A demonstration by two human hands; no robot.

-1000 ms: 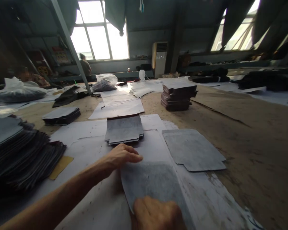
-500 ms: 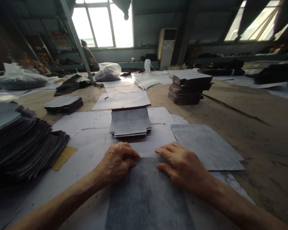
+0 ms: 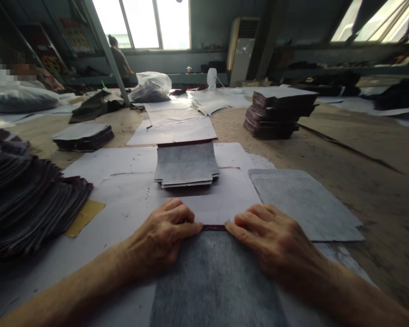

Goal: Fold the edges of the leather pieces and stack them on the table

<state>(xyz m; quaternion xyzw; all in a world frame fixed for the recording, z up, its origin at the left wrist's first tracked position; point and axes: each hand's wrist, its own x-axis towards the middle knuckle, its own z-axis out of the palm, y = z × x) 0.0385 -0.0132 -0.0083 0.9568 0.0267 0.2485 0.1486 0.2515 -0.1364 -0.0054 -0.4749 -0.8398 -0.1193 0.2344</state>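
- At bottom centre, flat on white paper, lies the grey sheet, a dark red strip along its far edge.
- I've got the left hand at the strip's left end, fingers bent and touching; pinching or just pressing, I can't tell.
- Right hand at the other end, fingertip on the edge; clamped or not, I can't tell either.
- Just beyond, a short stack of grey pieces; rightward, a loose grey piece.
- Off left, I see a fanned pile beside a yellow card.
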